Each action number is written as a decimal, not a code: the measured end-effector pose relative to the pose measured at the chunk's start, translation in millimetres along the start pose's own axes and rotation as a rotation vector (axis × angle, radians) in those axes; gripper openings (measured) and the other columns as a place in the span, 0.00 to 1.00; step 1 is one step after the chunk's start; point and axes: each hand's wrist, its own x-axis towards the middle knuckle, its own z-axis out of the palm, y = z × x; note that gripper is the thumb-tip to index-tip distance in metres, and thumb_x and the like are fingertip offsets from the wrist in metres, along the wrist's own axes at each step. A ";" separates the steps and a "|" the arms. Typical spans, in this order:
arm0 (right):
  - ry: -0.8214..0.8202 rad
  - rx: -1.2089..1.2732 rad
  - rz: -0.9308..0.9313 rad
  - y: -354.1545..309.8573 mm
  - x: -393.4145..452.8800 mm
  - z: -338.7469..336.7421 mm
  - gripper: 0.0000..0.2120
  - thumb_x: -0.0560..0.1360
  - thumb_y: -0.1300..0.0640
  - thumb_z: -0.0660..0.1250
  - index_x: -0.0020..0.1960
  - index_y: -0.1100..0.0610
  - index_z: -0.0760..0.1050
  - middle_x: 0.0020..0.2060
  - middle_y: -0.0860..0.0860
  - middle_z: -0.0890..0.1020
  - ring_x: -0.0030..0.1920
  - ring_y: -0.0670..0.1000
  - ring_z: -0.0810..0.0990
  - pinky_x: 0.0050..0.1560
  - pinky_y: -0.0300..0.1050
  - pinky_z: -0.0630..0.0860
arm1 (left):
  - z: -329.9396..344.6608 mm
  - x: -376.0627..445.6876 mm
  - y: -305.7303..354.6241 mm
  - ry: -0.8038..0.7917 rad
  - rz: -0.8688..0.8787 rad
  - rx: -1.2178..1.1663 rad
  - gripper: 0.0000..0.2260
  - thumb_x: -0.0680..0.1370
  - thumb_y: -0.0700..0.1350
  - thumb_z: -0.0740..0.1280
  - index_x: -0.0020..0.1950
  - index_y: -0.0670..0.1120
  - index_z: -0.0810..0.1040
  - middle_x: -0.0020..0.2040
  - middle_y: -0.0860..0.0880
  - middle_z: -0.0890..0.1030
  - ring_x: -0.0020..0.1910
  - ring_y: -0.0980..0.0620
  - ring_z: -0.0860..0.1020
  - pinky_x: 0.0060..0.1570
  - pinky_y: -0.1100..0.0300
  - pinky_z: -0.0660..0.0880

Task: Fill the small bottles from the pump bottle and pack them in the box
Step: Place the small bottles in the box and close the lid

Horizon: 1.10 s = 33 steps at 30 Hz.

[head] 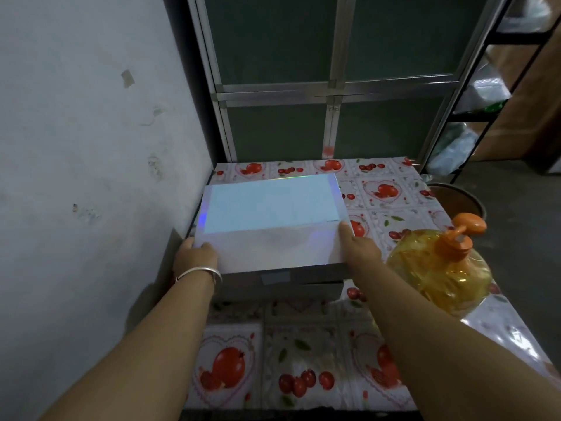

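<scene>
A shiny white box point(273, 220) with a holographic lid lies on the fruit-patterned table point(303, 344), left of centre. My left hand point(195, 258) grips the lid's near left corner; a silver bangle circles that wrist. My right hand point(356, 243) holds the lid's near right corner, thumb on top. The lid sits slightly raised and askew over the grey base point(282, 290). A round yellow pump bottle point(440, 268) with an orange pump stands right of the box, beside my right forearm. No small bottles are visible; the box's inside is hidden.
A white wall point(91, 147) runs close along the table's left side. A metal-framed dark panel point(331, 86) stands behind the table. To the right are a brown pot point(455, 199) on the floor and a black rack point(485, 117) with bags.
</scene>
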 end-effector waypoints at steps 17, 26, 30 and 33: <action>-0.067 -0.053 0.111 9.1 17.9 23.0 0.34 0.79 0.39 0.47 0.67 0.67 0.66 0.64 0.64 0.72 0.63 0.63 0.71 0.66 0.57 0.68 | 9.2 15.0 -1.4 0.023 0.012 0.115 0.14 0.76 0.40 0.60 0.56 0.34 0.77 0.57 0.33 0.77 0.57 0.35 0.74 0.55 0.51 0.70; -0.067 -0.044 0.066 7.4 28.9 25.0 0.30 0.81 0.44 0.49 0.67 0.69 0.66 0.65 0.65 0.72 0.66 0.62 0.70 0.67 0.53 0.66 | 14.4 19.0 -15.3 0.005 -0.040 0.109 0.15 0.77 0.43 0.61 0.59 0.38 0.77 0.59 0.36 0.78 0.58 0.37 0.75 0.57 0.53 0.70; -0.028 -0.002 0.039 4.8 26.5 23.9 0.24 0.81 0.47 0.55 0.65 0.65 0.71 0.62 0.61 0.76 0.63 0.59 0.74 0.60 0.48 0.70 | 17.9 19.3 -18.1 -0.016 -0.077 0.145 0.17 0.78 0.45 0.60 0.59 0.34 0.76 0.60 0.33 0.76 0.59 0.35 0.74 0.57 0.51 0.69; -0.070 -0.029 0.069 -2.1 27.5 23.4 0.25 0.82 0.48 0.47 0.69 0.66 0.64 0.64 0.64 0.71 0.65 0.62 0.70 0.66 0.52 0.69 | 18.8 22.6 -12.3 -0.033 -0.092 0.175 0.20 0.78 0.47 0.59 0.61 0.31 0.73 0.63 0.33 0.74 0.62 0.35 0.72 0.59 0.51 0.68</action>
